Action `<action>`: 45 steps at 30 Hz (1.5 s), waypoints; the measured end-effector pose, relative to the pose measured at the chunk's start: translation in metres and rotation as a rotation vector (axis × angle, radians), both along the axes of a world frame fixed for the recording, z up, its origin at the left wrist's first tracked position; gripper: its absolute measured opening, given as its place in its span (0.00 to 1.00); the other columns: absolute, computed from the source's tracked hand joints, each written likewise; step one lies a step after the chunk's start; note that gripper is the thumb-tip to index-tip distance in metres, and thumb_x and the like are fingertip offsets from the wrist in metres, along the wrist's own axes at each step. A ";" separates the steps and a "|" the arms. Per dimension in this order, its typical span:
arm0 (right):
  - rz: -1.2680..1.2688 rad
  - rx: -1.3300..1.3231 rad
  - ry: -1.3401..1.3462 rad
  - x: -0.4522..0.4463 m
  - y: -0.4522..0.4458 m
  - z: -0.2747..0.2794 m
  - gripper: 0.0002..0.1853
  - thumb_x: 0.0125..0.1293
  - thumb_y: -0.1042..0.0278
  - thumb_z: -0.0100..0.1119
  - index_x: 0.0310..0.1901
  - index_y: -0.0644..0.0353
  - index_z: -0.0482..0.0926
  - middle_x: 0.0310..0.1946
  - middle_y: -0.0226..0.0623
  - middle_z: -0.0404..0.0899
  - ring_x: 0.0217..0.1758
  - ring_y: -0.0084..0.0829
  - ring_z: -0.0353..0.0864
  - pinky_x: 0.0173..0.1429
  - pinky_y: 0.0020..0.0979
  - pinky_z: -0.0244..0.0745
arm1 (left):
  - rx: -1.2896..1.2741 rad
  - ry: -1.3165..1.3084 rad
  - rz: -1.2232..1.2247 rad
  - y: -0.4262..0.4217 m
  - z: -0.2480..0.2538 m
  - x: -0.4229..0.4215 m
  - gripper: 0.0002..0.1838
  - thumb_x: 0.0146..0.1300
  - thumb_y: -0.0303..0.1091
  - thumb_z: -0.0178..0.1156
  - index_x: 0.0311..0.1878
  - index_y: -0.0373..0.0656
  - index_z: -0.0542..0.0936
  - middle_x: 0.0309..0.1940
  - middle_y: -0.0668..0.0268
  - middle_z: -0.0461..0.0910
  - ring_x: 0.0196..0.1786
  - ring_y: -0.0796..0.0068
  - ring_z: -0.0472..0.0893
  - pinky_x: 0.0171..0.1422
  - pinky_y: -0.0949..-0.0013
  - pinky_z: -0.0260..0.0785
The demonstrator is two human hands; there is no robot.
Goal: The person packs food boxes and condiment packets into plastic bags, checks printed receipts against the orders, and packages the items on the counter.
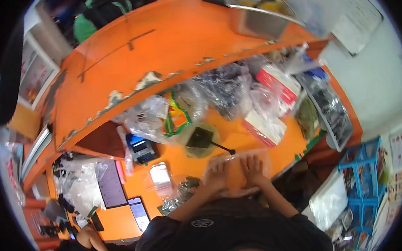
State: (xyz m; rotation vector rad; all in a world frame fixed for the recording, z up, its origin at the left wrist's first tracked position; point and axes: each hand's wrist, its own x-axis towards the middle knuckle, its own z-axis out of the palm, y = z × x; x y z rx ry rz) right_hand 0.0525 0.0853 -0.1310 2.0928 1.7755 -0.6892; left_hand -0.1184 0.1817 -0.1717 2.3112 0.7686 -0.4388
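Both my hands lie on a clear plastic sheet or bag (233,169) spread on the orange counter. My left hand (216,176) rests flat on its left part, fingers apart. Toward its right side my right hand (252,169) is also flat with spread fingers. Just beyond them is a round, pale translucent dish or lid (191,149) with a dark square thing (199,138) on it. From that square a thin black handle (222,148) reaches toward the plastic. Whether the plastic is one layer or a bag, I cannot tell.
Plastic bags (226,86) and red-and-white boxes (265,128) crowd under the raised orange shelf (161,42). Left are a card terminal (141,148), a tablet (111,183) and a phone (139,213). A person's arm (96,242) shows at lower left. Blue racks (361,194) stand right.
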 end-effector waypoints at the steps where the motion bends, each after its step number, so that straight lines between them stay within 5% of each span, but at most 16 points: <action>1: -0.017 -0.011 0.031 0.001 -0.001 0.002 0.71 0.32 0.40 0.73 0.71 0.54 0.32 0.72 0.55 0.30 0.73 0.63 0.22 0.68 0.65 0.26 | 0.044 0.075 -0.013 0.000 0.043 -0.002 0.56 0.42 0.50 0.65 0.70 0.40 0.45 0.69 0.50 0.47 0.70 0.44 0.51 0.69 0.49 0.48; 5: -0.041 -0.018 0.099 0.005 0.002 0.006 0.72 0.31 0.40 0.73 0.71 0.53 0.32 0.72 0.53 0.29 0.73 0.59 0.20 0.68 0.64 0.24 | -0.061 0.216 0.031 0.006 0.049 0.000 0.62 0.43 0.56 0.65 0.72 0.44 0.36 0.72 0.49 0.35 0.73 0.42 0.36 0.73 0.44 0.33; 12: -0.046 0.080 0.112 0.013 -0.005 0.002 0.68 0.35 0.41 0.71 0.72 0.51 0.34 0.72 0.55 0.34 0.74 0.56 0.22 0.71 0.58 0.22 | 0.016 0.162 -0.014 0.008 0.046 -0.002 0.61 0.43 0.61 0.63 0.72 0.43 0.39 0.72 0.48 0.39 0.73 0.40 0.39 0.73 0.45 0.35; 15: -0.035 0.037 0.097 0.012 -0.002 0.034 0.60 0.41 0.38 0.67 0.71 0.52 0.42 0.72 0.53 0.36 0.74 0.58 0.25 0.72 0.55 0.27 | 0.083 0.054 -0.001 0.003 0.027 -0.006 0.61 0.42 0.62 0.63 0.72 0.43 0.41 0.71 0.47 0.43 0.72 0.40 0.42 0.73 0.45 0.37; 18: 0.031 0.004 0.367 0.031 0.008 0.051 0.43 0.53 0.45 0.63 0.67 0.54 0.57 0.68 0.52 0.52 0.72 0.53 0.48 0.72 0.48 0.45 | 0.047 0.092 -0.001 0.007 0.029 -0.003 0.61 0.40 0.62 0.65 0.72 0.44 0.43 0.70 0.46 0.45 0.72 0.40 0.43 0.73 0.45 0.38; 20: -0.134 0.038 0.954 0.065 0.030 0.120 0.23 0.61 0.56 0.59 0.55 0.59 0.73 0.56 0.42 0.71 0.58 0.36 0.71 0.62 0.36 0.64 | -0.011 0.111 0.020 0.008 0.038 -0.001 0.62 0.39 0.62 0.65 0.72 0.44 0.43 0.70 0.46 0.46 0.72 0.41 0.43 0.73 0.45 0.39; 23: -0.380 0.760 0.785 0.139 0.055 0.139 0.10 0.58 0.70 0.57 0.40 0.63 0.79 0.35 0.35 0.79 0.36 0.25 0.76 0.40 0.27 0.71 | 0.002 0.171 0.014 0.008 0.042 0.003 0.61 0.38 0.61 0.66 0.71 0.44 0.45 0.70 0.46 0.46 0.72 0.40 0.43 0.73 0.45 0.39; 25: -0.577 1.225 0.561 0.198 0.094 0.153 0.12 0.55 0.67 0.60 0.39 0.65 0.80 0.35 0.37 0.80 0.37 0.25 0.76 0.40 0.27 0.70 | 0.016 0.149 0.016 0.005 0.039 0.000 0.60 0.39 0.60 0.65 0.71 0.44 0.44 0.70 0.46 0.45 0.72 0.40 0.44 0.72 0.44 0.39; 27: -0.750 1.407 0.389 0.238 0.132 0.164 0.17 0.55 0.61 0.63 0.42 0.64 0.80 0.37 0.42 0.81 0.40 0.33 0.78 0.43 0.31 0.71 | 0.001 0.128 0.027 0.010 0.041 0.002 0.59 0.40 0.59 0.65 0.71 0.44 0.44 0.70 0.46 0.45 0.72 0.39 0.43 0.72 0.43 0.39; 31: -0.473 1.242 -0.114 0.276 0.189 0.140 0.21 0.52 0.56 0.64 0.44 0.63 0.79 0.42 0.50 0.79 0.46 0.47 0.77 0.49 0.40 0.70 | -0.016 0.130 0.048 0.010 0.038 0.005 0.59 0.41 0.59 0.65 0.71 0.44 0.43 0.70 0.46 0.45 0.72 0.38 0.43 0.72 0.43 0.37; 37: -0.151 1.225 0.131 0.259 0.168 0.148 0.11 0.53 0.71 0.60 0.38 0.64 0.78 0.41 0.50 0.76 0.43 0.50 0.74 0.51 0.41 0.68 | -0.149 0.158 0.064 0.011 0.053 0.005 0.62 0.40 0.63 0.64 0.71 0.45 0.40 0.70 0.42 0.41 0.72 0.38 0.39 0.72 0.43 0.34; 38: -0.110 1.221 -0.015 0.254 0.150 0.163 0.08 0.57 0.74 0.56 0.37 0.66 0.76 0.38 0.46 0.77 0.41 0.42 0.76 0.47 0.37 0.69 | -0.169 0.143 0.064 0.012 0.049 0.003 0.64 0.40 0.65 0.64 0.72 0.44 0.38 0.70 0.41 0.40 0.72 0.36 0.37 0.72 0.42 0.33; 40: -0.374 1.366 0.322 0.228 0.112 0.181 0.08 0.57 0.74 0.53 0.38 0.66 0.76 0.35 0.51 0.76 0.42 0.49 0.74 0.48 0.42 0.66 | -0.199 0.142 0.062 0.013 0.058 0.004 0.64 0.41 0.65 0.64 0.72 0.44 0.38 0.70 0.40 0.38 0.72 0.36 0.36 0.72 0.42 0.32; 45: -0.490 1.401 0.104 0.210 0.017 0.154 0.09 0.61 0.73 0.50 0.41 0.66 0.76 0.39 0.48 0.76 0.44 0.46 0.74 0.52 0.38 0.67 | -0.118 0.176 0.000 0.010 0.034 0.005 0.63 0.42 0.65 0.63 0.72 0.43 0.36 0.70 0.40 0.38 0.72 0.37 0.35 0.72 0.43 0.30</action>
